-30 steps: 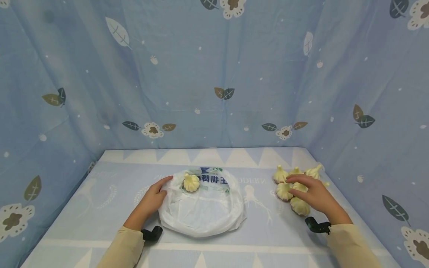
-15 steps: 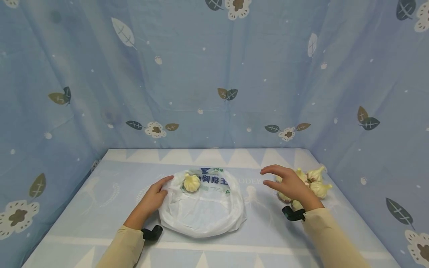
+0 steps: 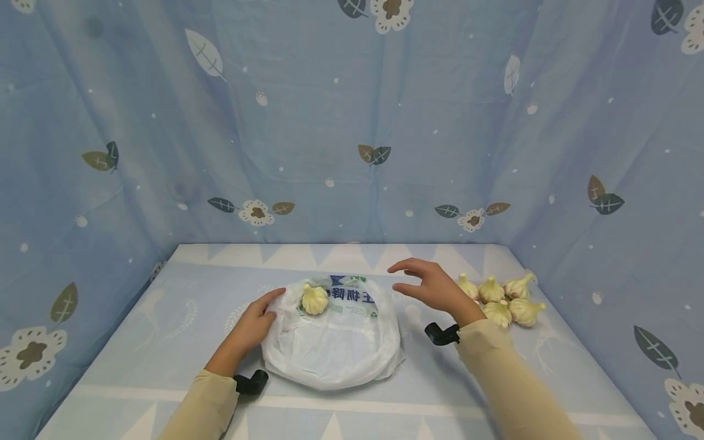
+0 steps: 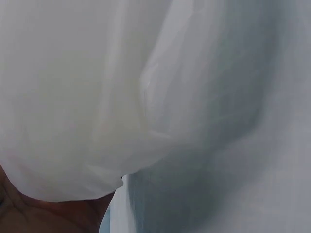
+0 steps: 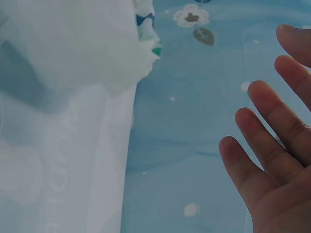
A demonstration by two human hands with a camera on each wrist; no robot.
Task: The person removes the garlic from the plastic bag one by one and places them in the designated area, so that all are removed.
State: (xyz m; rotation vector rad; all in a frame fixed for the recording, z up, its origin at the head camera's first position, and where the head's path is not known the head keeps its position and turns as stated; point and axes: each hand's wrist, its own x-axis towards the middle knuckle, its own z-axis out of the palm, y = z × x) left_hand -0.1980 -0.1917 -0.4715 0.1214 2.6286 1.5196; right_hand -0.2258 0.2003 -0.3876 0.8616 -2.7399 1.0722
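A white plastic bag lies with its mouth spread on the table, blue and green print showing on its inner back wall. One garlic bulb sits inside, toward the back left. My left hand holds the bag's left rim, index finger along the edge and thumb below it. In the left wrist view the bag hides its fingers. My right hand hovers just right of the bag, fingers spread. Nothing is in this right hand in its wrist view. Several garlic bulbs lie behind the right forearm.
A pale patterned cloth covers the table. Blue curtains with leaf and flower prints rise behind it and on both sides. The right sleeve partly covers the table's right side near the garlic.
My right hand has moved left from over the garlic pile to beside the bag, uncovering some bulbs. The left hand, the bag and the bulb inside stay put.
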